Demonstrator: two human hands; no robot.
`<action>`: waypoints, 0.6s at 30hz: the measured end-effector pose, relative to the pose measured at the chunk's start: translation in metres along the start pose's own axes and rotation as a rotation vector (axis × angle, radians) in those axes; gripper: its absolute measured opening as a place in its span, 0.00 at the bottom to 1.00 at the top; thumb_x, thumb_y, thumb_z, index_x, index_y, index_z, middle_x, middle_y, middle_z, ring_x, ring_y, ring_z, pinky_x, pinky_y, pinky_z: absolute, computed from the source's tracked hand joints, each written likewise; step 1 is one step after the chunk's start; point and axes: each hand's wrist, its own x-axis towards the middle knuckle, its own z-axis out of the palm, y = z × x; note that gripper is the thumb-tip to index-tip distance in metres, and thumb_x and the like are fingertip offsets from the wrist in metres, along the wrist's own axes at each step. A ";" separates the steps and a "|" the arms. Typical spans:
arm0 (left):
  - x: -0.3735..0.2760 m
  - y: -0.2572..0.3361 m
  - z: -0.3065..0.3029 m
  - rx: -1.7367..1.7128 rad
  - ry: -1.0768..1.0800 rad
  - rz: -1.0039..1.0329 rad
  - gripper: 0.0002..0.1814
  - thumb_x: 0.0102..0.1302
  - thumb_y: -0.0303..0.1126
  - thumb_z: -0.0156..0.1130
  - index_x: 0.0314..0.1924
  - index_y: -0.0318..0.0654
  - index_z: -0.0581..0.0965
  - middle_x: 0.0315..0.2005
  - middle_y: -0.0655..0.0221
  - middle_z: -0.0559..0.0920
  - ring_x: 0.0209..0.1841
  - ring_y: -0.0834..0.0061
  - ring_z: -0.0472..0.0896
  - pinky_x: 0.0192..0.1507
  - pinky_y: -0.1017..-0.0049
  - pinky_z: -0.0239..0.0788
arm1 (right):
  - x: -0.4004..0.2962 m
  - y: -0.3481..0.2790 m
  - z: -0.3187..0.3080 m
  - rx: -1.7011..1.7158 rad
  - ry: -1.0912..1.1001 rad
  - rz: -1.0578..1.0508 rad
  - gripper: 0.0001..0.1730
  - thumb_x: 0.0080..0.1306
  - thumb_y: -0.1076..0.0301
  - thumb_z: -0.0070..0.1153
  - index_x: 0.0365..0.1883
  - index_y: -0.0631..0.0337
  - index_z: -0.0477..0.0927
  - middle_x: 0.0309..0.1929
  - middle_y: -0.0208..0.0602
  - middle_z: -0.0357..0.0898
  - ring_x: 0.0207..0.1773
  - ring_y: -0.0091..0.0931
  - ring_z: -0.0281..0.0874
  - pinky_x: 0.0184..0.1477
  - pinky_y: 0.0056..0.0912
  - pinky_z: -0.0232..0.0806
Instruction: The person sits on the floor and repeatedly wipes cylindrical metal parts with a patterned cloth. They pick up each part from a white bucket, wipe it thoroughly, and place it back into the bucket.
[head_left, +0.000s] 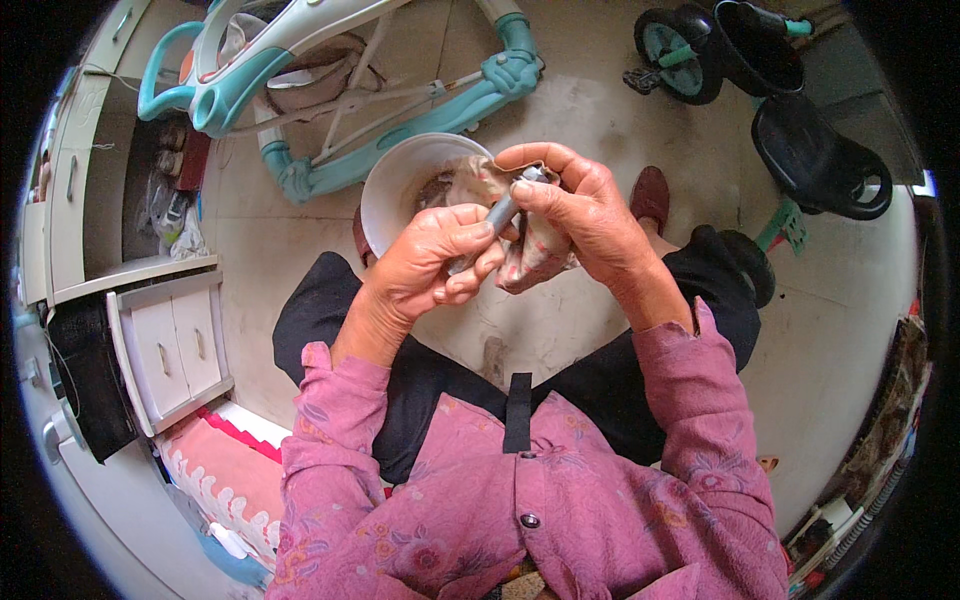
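Observation:
A short grey rod-like tool (502, 216), apparently a handle with a metal end, runs slantwise between my two hands. Around its lower part the fingers of my left hand (435, 259) are closed. My right hand (581, 206) pinches its upper end with the thumb and also holds a patterned beige cloth (536, 251) with small red marks, which hangs below the fingers. Part of the cloth reaches over a white bucket (386, 195) on the floor, just beyond my left hand. Something dark lies inside the bucket; I cannot tell what it is.
A teal and white child's walker-like frame (420, 127) stands beyond the bucket. At the right are a black wheel (679, 56) and a black plastic seat (817, 157). White cabinets (169, 345) line the left side, beside a pink cloth with white trim (217, 465).

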 end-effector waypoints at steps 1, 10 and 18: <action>0.000 -0.002 0.004 0.028 0.059 0.020 0.11 0.65 0.32 0.53 0.41 0.30 0.73 0.23 0.65 0.77 0.10 0.88 0.65 0.12 0.88 0.57 | 0.004 0.008 -0.002 -0.026 0.040 -0.013 0.15 0.62 0.69 0.53 0.47 0.63 0.73 0.34 0.32 0.75 0.32 0.19 0.74 0.35 0.22 0.71; 0.019 -0.029 0.019 1.668 0.516 0.893 0.09 0.59 0.28 0.56 0.38 0.30 0.73 0.25 0.58 0.77 0.26 0.66 0.76 0.27 0.70 0.67 | 0.009 0.030 0.004 0.348 0.324 0.089 0.09 0.62 0.69 0.54 0.39 0.63 0.73 0.34 0.33 0.76 0.35 0.20 0.74 0.38 0.22 0.70; 0.002 -0.008 0.016 -0.067 0.047 -0.081 0.18 0.68 0.44 0.49 0.34 0.34 0.74 0.17 0.69 0.76 0.07 0.86 0.63 0.06 0.87 0.47 | 0.010 0.018 0.007 0.364 0.284 0.036 0.10 0.60 0.70 0.54 0.39 0.64 0.72 0.31 0.32 0.74 0.32 0.20 0.71 0.35 0.22 0.68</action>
